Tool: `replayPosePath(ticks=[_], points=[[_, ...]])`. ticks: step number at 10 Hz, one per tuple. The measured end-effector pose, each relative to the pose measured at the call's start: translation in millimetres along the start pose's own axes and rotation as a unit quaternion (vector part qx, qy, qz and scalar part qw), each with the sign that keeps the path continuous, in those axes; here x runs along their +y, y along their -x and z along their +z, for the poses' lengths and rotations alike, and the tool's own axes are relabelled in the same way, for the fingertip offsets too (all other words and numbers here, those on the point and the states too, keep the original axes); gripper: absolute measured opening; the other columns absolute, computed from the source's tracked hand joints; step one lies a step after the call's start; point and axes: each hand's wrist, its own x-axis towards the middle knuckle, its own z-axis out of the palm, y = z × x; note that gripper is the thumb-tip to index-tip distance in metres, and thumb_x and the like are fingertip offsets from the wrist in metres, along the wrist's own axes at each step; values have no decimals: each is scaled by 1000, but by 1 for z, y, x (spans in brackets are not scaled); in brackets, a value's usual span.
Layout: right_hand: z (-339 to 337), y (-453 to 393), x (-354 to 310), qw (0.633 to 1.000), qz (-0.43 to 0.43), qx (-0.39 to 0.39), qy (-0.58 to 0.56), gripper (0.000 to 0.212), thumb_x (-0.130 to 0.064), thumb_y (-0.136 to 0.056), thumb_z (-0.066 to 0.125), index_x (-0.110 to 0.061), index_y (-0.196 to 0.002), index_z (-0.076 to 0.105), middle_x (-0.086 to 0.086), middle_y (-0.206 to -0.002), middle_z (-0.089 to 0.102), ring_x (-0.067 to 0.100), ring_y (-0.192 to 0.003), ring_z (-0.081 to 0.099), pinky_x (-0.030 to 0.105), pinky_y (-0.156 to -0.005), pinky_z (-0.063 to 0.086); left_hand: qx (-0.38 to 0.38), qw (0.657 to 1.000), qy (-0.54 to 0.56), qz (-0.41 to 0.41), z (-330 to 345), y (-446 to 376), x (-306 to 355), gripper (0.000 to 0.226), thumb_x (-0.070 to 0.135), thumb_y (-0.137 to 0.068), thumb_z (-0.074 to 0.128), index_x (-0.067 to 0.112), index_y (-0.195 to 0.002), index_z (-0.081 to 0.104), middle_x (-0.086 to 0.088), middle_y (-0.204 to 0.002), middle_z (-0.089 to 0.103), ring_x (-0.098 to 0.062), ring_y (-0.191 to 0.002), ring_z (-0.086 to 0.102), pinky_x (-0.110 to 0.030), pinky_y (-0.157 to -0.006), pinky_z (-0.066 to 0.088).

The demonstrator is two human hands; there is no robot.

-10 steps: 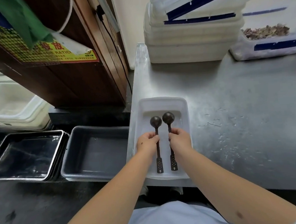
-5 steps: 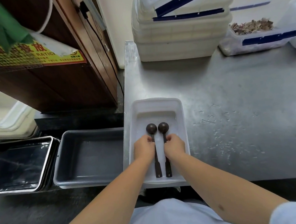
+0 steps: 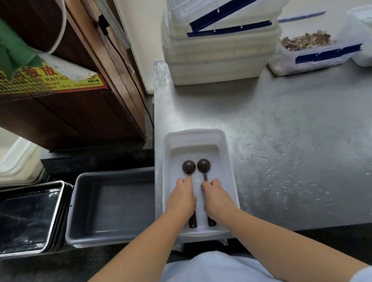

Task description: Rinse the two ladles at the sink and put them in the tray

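Both hands had slid down the handles since the earlier frame, and the ladles lay lower and flatter in the tray. The left hand (image 3: 181, 199) covered the middle of the left ladle (image 3: 189, 166), fingers curled narrowly over its handle. The right hand (image 3: 215, 196) covered the right ladle (image 3: 203, 165) in the same way. Whether the fingers pinched the handles or merely pressed them down could not be told. Both bowls sat side by side, nearly touching, near the middle of the tray (image 3: 225, 151); both handle ends showed close to its near wall.

The tray stood at the front left corner of the counter (image 3: 290, 156), and its near rim appeared to sit at or slightly past the counter edge. Downward pressure near that rim could tip the tray toward the person. The counter surface showed water droplets, so the tray could also slide. A quick release could let the rounded bowls roll and knock together. Placement appeared almost complete.
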Motion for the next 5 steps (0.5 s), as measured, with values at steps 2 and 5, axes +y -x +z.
replayPosePath(ticks=[2,5], points=[[-1,-3,0,1000,-6,-3,-11,24,1,-88,51,-10,-109,49,13,-117,43,22,-69,46,32,-66,42,-1,1000,2,-2,1,3,1,56,14,-89,58,16,-139,33,-8,-122,40,-21,-90,56,-35,-80,53],[-53,18,-14,982,-131,127,50,29,-26,-91,54,-16,-118,54,1,-115,57,25,-99,60,33,-73,48,186,967,-119,128,-59,22,14,51,41,-89,54,23,-135,44,-8,-151,38,-27,-139,33,-41,-105,39]])
